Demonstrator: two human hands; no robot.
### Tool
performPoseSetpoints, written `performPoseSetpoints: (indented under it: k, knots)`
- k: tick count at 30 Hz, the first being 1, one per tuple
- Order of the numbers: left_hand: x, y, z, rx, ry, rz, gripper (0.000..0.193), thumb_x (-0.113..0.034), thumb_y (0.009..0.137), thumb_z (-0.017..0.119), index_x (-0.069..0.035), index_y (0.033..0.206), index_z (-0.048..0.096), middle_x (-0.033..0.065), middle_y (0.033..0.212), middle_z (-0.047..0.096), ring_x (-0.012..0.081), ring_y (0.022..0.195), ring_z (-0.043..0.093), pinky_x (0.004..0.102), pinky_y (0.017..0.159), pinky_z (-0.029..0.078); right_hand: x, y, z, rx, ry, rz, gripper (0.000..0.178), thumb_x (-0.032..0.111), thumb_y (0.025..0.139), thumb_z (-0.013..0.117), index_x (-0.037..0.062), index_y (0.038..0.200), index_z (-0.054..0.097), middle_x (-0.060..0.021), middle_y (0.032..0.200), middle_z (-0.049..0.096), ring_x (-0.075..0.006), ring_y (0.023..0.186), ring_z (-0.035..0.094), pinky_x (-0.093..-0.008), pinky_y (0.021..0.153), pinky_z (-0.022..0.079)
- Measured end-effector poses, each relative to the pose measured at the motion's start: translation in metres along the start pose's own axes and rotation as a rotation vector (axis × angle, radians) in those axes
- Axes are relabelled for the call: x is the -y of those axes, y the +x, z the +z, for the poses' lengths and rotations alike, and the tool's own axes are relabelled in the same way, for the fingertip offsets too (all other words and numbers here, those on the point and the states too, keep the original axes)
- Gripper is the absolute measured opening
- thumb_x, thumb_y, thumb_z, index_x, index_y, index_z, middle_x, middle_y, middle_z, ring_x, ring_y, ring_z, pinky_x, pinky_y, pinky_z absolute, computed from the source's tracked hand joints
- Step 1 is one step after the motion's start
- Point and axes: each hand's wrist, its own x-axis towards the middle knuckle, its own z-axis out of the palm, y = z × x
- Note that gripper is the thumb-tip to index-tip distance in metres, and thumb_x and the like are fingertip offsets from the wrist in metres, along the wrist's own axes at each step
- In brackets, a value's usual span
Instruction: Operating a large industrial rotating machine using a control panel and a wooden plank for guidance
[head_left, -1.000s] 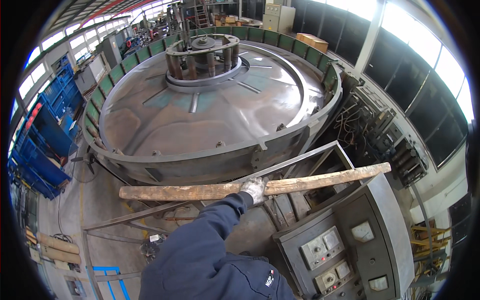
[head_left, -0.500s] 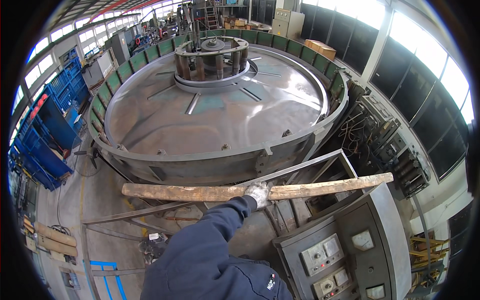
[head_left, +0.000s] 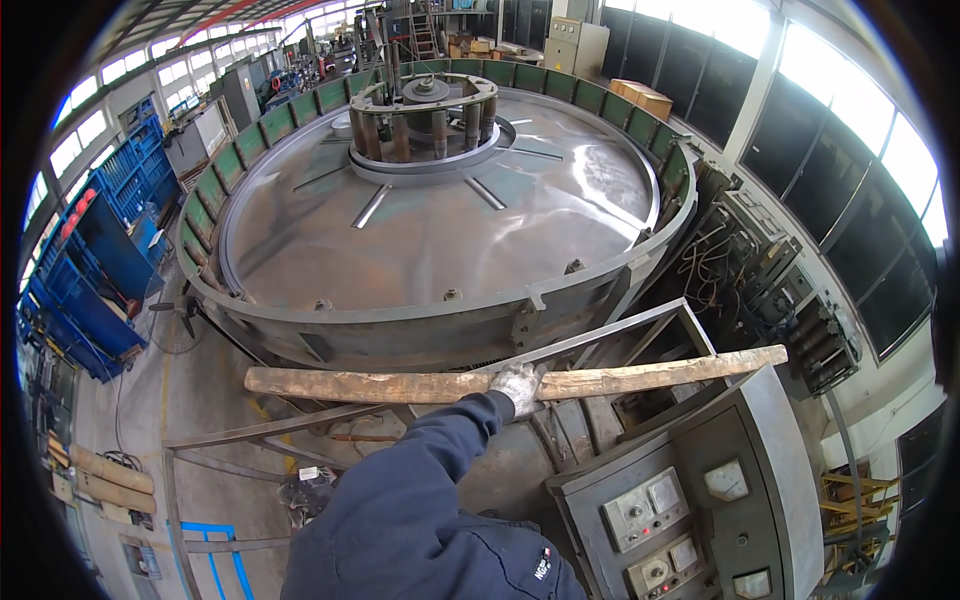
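My right hand (head_left: 518,385), in a white work glove, is shut on a long rough wooden beam (head_left: 650,377) about midway along it. The beam lies almost level across the view, from above the floor on the left to over the top of a grey control cabinet (head_left: 770,470) on the right. A dark blue sleeve runs up from the lower edge to the glove. Just beyond the beam stands a huge round steel machine (head_left: 430,240) with a green segmented rim. My left hand is out of view.
An angle-iron frame (head_left: 600,335) sits under the beam beside the machine's base. The cabinet face carries dials and meters (head_left: 650,505). Blue racks (head_left: 90,260) line the left wall, open wiring panels (head_left: 740,270) the right. Short logs (head_left: 110,480) lie on the floor at lower left.
The beam's right end has dropped slightly, so it lies more level. My gloved hand keeps the same grip, and the view has tilted a little toward the machine.
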Motion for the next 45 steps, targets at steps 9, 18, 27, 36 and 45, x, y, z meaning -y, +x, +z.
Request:
performPoseSetpoints:
  k: [9,18,27,36,45]
  knots:
    - [0.0,0.001,0.001,0.001,-0.031,-0.021,0.066,-0.043,0.083,0.071,-0.003,0.134,0.057,0.0253,0.123,0.065,0.0396,0.117,0.064,0.0488,0.102,0.051,-0.002,0.001,-0.001,-0.002,-0.016,-0.016,0.065,0.048,0.082,0.07,0.0021,0.127,0.062,-0.0192,0.113,0.071,-0.0362,0.102,0.066,-0.0444,0.089,0.052]
    - [-0.002,-0.001,-0.005,0.027,-0.025,-0.025,0.069,-0.044,0.082,0.074,-0.005,0.137,0.055,0.0242,0.127,0.063,0.039,0.121,0.062,0.0482,0.104,0.05,-0.007,0.0,-0.001,-0.002,-0.036,-0.025,0.056,0.045,0.087,0.065,0.0042,0.126,0.063,-0.0187,0.111,0.072,-0.0359,0.098,0.068,-0.0453,0.085,0.053]
    - [0.003,0.001,0.001,0.032,-0.025,-0.025,0.07,-0.045,0.083,0.074,-0.005,0.137,0.055,0.0244,0.127,0.063,0.0397,0.121,0.062,0.0486,0.104,0.049,-0.019,-0.002,0.004,-0.018,-0.071,-0.05,0.048,0.042,0.092,0.059,0.0064,0.125,0.064,-0.0182,0.109,0.072,-0.0356,0.095,0.069,-0.0462,0.081,0.054]
    - [-0.003,-0.003,-0.009,0.035,-0.002,-0.026,0.069,-0.047,0.085,0.071,-0.005,0.137,0.055,0.0255,0.128,0.062,0.0405,0.119,0.062,0.0492,0.103,0.05,-0.023,-0.005,0.006,-0.004,-0.084,-0.041,0.052,0.043,0.09,0.062,0.0053,0.125,0.063,-0.0185,0.11,0.072,-0.0356,0.097,0.069,-0.0457,0.083,0.054]
    - [-0.004,0.0,-0.009,0.059,0.002,-0.021,0.069,-0.047,0.084,0.07,-0.004,0.137,0.055,0.0255,0.127,0.062,0.0404,0.118,0.063,0.049,0.102,0.051,-0.011,-0.004,-0.004,0.038,-0.039,0.02,0.072,0.05,0.079,0.074,0.0002,0.129,0.06,-0.0199,0.115,0.071,-0.0359,0.106,0.065,-0.0434,0.092,0.051]
